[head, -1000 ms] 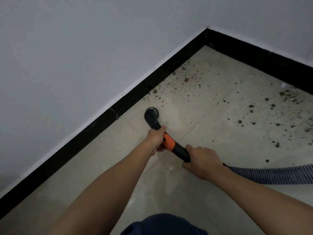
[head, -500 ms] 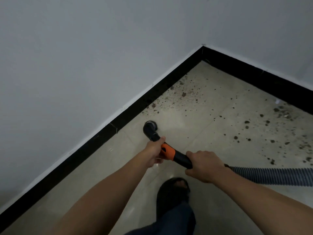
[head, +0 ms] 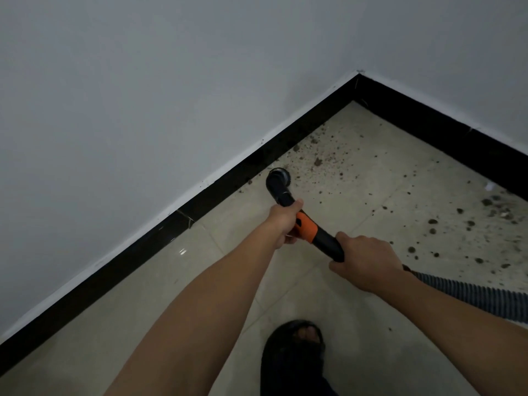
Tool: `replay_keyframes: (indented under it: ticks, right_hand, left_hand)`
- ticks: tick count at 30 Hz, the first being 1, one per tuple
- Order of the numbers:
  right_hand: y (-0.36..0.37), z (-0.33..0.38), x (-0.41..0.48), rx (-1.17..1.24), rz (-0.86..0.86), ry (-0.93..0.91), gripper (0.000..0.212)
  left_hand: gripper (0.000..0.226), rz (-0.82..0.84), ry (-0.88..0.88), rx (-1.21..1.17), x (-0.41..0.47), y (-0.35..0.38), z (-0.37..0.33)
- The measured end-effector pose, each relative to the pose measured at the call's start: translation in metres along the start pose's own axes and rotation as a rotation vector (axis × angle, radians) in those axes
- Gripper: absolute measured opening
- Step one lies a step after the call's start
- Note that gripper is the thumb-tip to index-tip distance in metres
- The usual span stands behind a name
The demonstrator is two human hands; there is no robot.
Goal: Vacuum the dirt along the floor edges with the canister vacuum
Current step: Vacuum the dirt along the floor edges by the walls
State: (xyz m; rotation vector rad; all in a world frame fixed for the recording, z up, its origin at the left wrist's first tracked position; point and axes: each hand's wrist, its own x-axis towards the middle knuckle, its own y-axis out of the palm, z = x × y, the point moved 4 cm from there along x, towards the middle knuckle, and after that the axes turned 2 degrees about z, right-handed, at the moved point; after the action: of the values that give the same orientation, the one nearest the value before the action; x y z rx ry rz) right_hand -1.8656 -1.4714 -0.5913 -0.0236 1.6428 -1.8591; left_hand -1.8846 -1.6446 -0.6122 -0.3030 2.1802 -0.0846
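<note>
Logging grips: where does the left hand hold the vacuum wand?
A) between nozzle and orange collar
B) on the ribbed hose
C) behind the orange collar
A: the left hand grips the wand between the nozzle and the orange collar; the right hand holds behind it.

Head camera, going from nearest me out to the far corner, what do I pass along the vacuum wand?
Sandalled foot → right hand gripping the wand → left hand by the orange collar → round nozzle → scattered dirt → black baseboard corner.
</note>
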Motion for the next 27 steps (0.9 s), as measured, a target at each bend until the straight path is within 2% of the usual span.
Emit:
replay_keyframes:
  ticks: [7,10,15,27]
  right_hand:
    - [0.023,0.042,-0.016,-0.050,0.045,-0.176,0.037]
    - [0.029,0.063,-0.008,-0.040,0.042,-0.207,0.037]
    - [0.023,0.057,0.007,-0.043,0.014,-0.171,0.039]
    - [0.001,-0.012,0.038,-0.062,-0.067,-0.008,0.034]
  left_hand:
    - [0.050,-0.097,-0.048,-0.052,-0.017,-0.048,0.060]
    - [0.050,-0.135,-0.043,-0.070,-0.013,-0.072,0.066]
    - [0.050,-0.121,-0.022,-0.074,0.001,-0.069,0.050]
    - [0.048,-0.013,0.040,-0.016,0.043,-0.003,-0.017]
